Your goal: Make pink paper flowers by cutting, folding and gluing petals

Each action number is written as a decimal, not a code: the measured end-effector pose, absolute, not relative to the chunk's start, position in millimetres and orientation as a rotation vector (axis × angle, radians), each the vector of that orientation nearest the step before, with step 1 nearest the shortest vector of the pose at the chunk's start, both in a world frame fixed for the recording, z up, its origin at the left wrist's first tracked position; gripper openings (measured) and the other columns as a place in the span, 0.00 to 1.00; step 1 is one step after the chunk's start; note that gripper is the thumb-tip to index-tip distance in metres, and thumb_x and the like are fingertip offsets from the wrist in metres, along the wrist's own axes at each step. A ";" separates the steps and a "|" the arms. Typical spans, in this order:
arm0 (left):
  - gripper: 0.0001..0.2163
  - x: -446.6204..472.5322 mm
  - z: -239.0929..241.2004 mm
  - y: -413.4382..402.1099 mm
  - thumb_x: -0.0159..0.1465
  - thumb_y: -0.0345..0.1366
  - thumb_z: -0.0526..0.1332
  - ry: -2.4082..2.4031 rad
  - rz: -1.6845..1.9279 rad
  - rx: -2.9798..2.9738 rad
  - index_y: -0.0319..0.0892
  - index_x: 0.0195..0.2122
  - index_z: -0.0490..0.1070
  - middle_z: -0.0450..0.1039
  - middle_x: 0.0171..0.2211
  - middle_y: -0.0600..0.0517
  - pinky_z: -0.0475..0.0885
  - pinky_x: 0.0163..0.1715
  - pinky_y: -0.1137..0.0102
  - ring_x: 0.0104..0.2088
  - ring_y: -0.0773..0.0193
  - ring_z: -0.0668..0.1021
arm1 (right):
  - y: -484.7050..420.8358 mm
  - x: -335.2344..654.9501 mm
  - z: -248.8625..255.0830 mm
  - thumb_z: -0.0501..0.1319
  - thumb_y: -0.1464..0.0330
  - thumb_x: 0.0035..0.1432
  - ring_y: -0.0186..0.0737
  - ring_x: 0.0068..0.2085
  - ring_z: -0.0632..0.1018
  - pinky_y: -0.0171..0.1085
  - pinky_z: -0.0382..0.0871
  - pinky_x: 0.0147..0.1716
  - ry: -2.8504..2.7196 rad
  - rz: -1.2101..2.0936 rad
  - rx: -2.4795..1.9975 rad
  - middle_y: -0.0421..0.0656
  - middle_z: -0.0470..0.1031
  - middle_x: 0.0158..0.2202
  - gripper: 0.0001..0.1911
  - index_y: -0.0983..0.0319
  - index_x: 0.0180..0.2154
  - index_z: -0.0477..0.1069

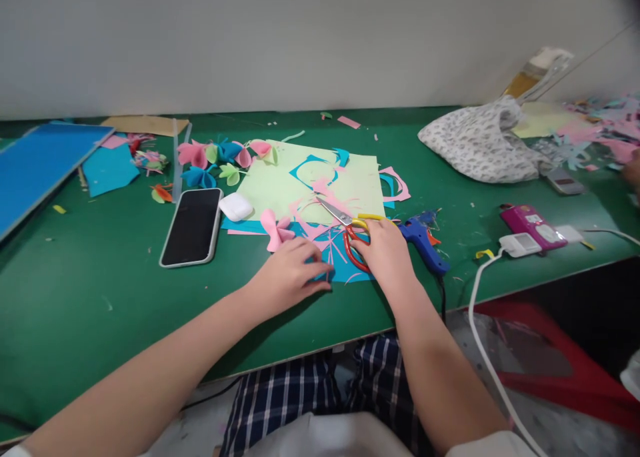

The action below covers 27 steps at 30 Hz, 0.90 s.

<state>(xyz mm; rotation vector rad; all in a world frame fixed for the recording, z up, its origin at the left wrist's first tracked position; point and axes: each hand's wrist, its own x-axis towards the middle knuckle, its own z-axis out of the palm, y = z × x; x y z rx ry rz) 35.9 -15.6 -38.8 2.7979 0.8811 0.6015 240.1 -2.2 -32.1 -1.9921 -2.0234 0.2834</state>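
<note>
My right hand has its fingers on the handles of a pair of scissors. One handle loop is red, the other yellow, and the blades point up and left over pale green paper. My left hand rests on the blue paper with its fingers bent and apart, close to thin pink strips. Just beyond that hand's knuckles sits a pink paper petal piece. Pink cut-out scraps and a blue ring-shaped offcut lie on the green sheet.
A phone and a white earbud case lie to the left, with several paper flowers behind. Right of the scissors is a blue glue gun. Farther right are a patterned cloth bag, a magenta device and a white cable.
</note>
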 end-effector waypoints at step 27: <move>0.11 10.5 -41.6 -28.4 0.58 0.27 0.63 0.535 1.117 2.914 0.37 0.43 0.71 0.77 0.33 0.48 0.71 0.32 0.68 0.33 0.63 0.76 | -42.3 206.3 -21.0 0.53 0.49 0.57 0.27 0.16 0.66 0.28 0.59 0.11 -1.327 1.799 -1.394 0.39 0.70 0.21 0.25 0.63 0.26 0.71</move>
